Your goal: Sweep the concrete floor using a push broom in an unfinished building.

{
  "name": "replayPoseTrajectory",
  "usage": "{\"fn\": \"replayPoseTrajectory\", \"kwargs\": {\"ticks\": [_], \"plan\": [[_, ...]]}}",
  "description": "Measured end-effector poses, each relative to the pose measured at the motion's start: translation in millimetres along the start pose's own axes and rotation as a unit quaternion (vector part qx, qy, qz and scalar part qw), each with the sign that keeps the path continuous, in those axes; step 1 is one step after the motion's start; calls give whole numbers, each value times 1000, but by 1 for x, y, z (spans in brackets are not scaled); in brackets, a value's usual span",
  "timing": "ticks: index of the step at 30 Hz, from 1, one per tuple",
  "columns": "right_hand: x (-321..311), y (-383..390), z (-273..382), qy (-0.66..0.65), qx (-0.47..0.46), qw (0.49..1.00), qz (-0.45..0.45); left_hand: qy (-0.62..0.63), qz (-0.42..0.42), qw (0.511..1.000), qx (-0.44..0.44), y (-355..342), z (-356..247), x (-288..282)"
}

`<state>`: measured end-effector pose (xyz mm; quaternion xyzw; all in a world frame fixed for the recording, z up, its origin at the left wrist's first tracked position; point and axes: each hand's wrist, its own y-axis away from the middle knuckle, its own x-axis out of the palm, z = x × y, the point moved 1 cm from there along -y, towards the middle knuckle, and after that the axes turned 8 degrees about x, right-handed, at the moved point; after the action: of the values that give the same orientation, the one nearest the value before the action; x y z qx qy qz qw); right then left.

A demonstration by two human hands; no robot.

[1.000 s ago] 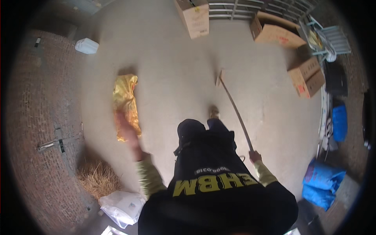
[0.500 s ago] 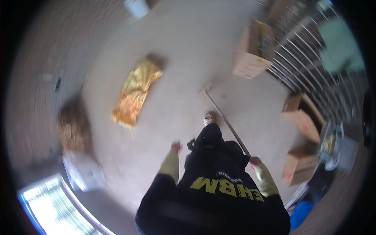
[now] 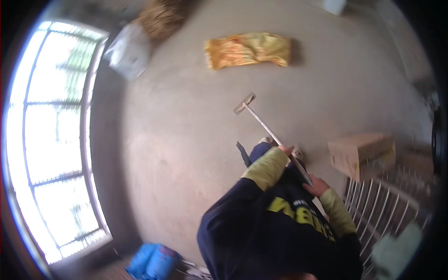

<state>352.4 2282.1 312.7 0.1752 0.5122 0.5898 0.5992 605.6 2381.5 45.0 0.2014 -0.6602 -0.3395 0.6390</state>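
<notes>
A long-handled tool with a flat rectangular head slants across in front of me, its head at the far end, over the floor. My left hand is closed around the handle partway down, near my feet. Close to the handle's near end, my right hand grips it by my right side. Part of the handle passes behind my left fingers. Beyond the tool's head, a crumpled yellow-orange sack lies on the floor.
Cardboard box and white metal rack stand at right, with a pale green cloth. At left is a barred window. A white plastic bag sits beside a brown straw-like heap. Blue bag lies lower left.
My view has turned left, bringing the window fully in. My left hand, free before, now grips the tool's handle; my right hand still holds it.
</notes>
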Motion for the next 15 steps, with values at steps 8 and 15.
{"fn": "replayPoseTrajectory", "kwargs": {"ticks": [8,15], "plan": [[-35,25,0,-73,43,985,153,92,-511,809,276,28,106,53],[1,-21,5,-191,175,943,210,-196,-697,604,332,-14,114,-79]]}}
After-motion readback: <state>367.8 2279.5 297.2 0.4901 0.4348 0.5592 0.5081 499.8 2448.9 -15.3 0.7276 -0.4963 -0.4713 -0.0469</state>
